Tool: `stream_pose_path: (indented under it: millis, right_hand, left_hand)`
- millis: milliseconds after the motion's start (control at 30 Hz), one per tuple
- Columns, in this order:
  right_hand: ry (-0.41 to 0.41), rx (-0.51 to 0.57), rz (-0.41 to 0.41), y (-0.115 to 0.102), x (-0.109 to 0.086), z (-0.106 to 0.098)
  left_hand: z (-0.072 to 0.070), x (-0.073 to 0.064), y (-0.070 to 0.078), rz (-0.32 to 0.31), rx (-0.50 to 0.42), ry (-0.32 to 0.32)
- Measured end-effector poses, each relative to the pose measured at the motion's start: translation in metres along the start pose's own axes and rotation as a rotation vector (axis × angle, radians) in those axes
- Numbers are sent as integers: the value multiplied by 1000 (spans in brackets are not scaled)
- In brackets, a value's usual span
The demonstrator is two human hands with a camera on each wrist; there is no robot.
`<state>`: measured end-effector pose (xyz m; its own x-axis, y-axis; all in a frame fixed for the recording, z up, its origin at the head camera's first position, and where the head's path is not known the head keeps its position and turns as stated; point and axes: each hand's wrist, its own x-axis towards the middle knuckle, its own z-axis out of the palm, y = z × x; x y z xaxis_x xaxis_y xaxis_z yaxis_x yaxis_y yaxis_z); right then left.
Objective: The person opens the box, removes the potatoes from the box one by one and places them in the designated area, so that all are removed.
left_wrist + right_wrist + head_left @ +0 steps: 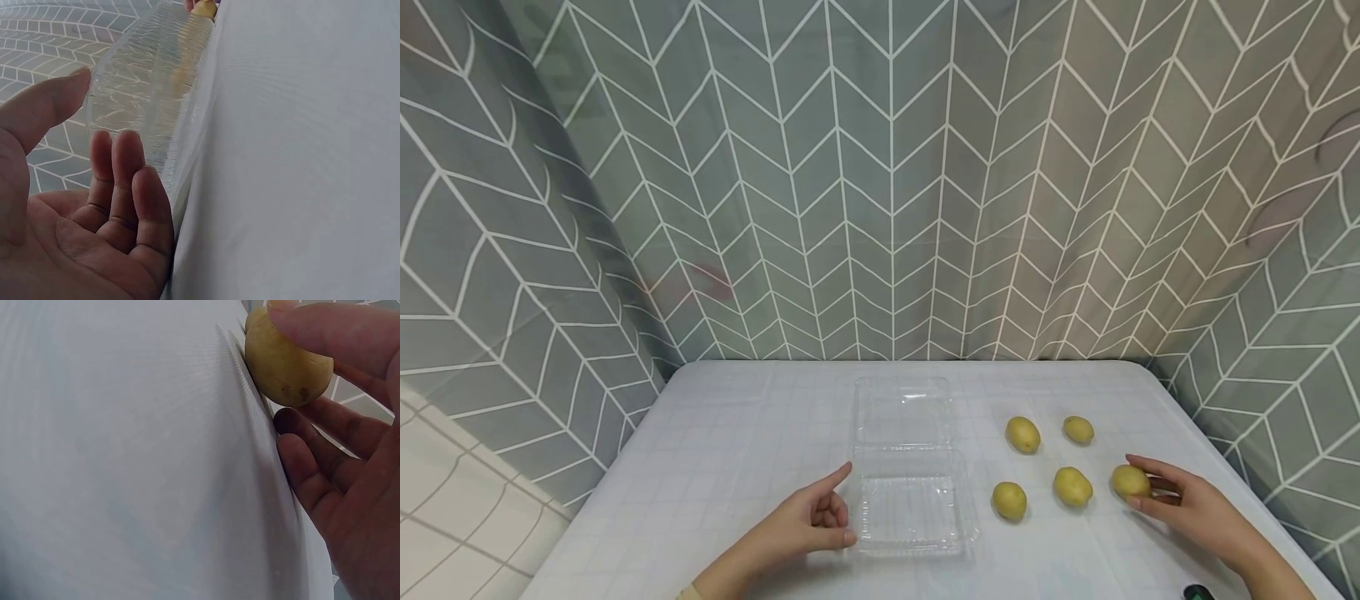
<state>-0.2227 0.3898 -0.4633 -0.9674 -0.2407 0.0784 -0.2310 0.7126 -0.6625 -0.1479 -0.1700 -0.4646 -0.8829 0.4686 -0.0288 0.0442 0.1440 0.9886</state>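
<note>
With thumb and fingers on either side, my right hand (pixel 1206 515) holds a yellow potato (pixel 1131 482) low over the right part of the table. The right wrist view shows brown spots on that potato (pixel 284 369), the thumb across its upper side. My left hand (pixel 801 523) is at the left side of a clear plastic box (pixel 910 508), whose lid (pixel 902 412) lies folded back behind it. In the left wrist view, the left thumb and loosely bent fingers (pixel 128 156) are right by the box wall, with nothing held. No potato shows inside the box.
Several more potatoes lie between the box and my right hand, among them a front-left potato (pixel 1009 501) and a back-right potato (pixel 1078 430). A small dark object (pixel 1197 592) sits at the front right. Patterned curtains (pixel 865 208) surround the white-covered table (pixel 737 433).
</note>
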Motion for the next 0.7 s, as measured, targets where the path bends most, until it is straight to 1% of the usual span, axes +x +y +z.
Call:
stream_pose_path:
  millis: [400,600,700]
  right_hand:
    - [5,3,-4,1,0,1]
    - [-2,0,9,1,0,1]
    - [-1,-7,9,1,0,1]
  left_hand:
    - [-2,2,-2,-23,-107,16]
    - [-1,5,-2,-67,-138,45]
    - [0,6,-2,-73,-143,57]
